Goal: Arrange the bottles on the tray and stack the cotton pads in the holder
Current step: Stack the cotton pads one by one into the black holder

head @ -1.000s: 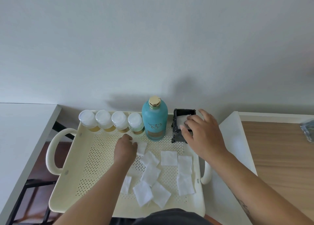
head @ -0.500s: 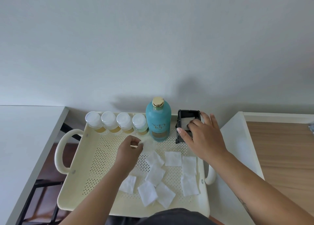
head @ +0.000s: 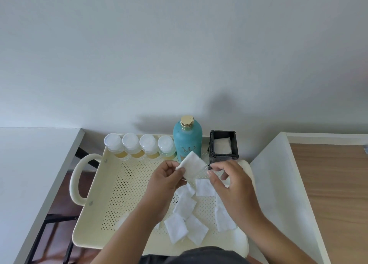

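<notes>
My left hand (head: 165, 181) pinches one white cotton pad (head: 192, 167) by its corner and holds it up above the cream perforated tray (head: 123, 194). Close to the pad's right edge hovers my right hand (head: 232, 184), fingers apart, holding nothing. The black square holder (head: 223, 147) stands at the tray's back right with a white pad inside. Several loose cotton pads (head: 185, 206) lie on the tray under my hands. Along the back rim stand several small white-capped bottles (head: 139, 146) and a tall teal bottle (head: 187, 139) with a gold cap.
A white table (head: 29, 174) lies to the left of the tray. A wooden surface (head: 336, 194) with a white slanted panel (head: 278, 180) lies to the right. A plain wall rises behind the tray.
My left hand picked a pad off the tray and lifted it toward the middle. My right hand came away from the holder and moved down toward the lifted pad.
</notes>
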